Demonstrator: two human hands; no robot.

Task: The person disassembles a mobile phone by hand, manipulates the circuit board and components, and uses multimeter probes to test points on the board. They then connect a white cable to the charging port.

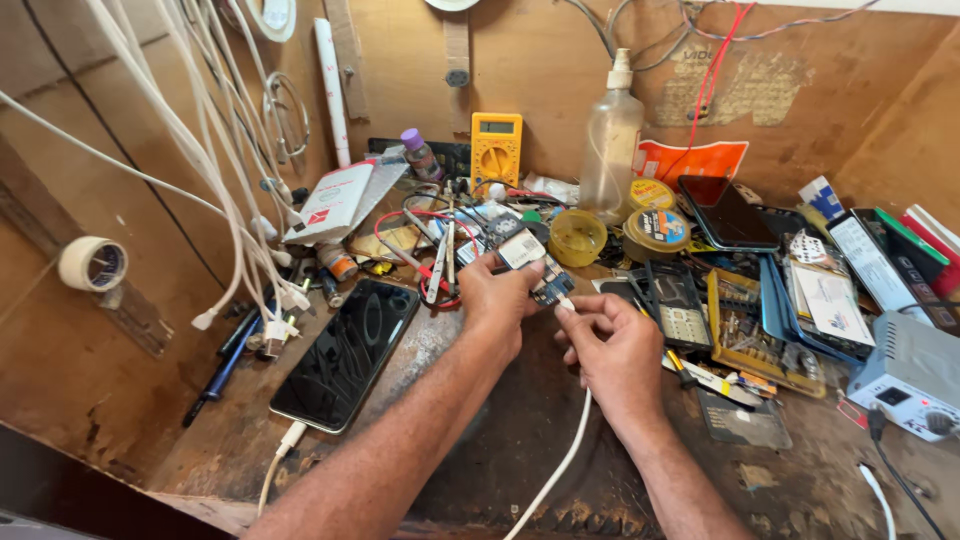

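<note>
Holding: the left hand (497, 300) is pinching a small blue-and-white circuit module (535, 268) between thumb and fingertips, fingers closed tight on its edges, just above the bench.
Plugging: the right hand (612, 350) is gripping the plug end of a smooth white rubbery cable (560, 470), thumb and forefinger closed on the connector, its tip touching the module's lower right edge.
Doing it well: lining the plug squarely with the port and pushing straight looks wise to me; bracing the module firmly against the push should be keeping the small board from twisting.
Cable run: the white cord is trailing down between both forearms toward the near edge.
Bench: the worn brown wooden worktop (500, 450) is looking scuffed and stained.
Nearby left: a glossy black flat smartphone (347, 352) is lying face up, well apart from the hands.
Nearby back: a boxy yellow plastic multimeter (496, 148) and a cloudy clear plastic bottle (610, 140) are standing against the wall.
Nearby right: a yellow compartmented parts tray (745, 320) is sitting near the right hand.
</note>
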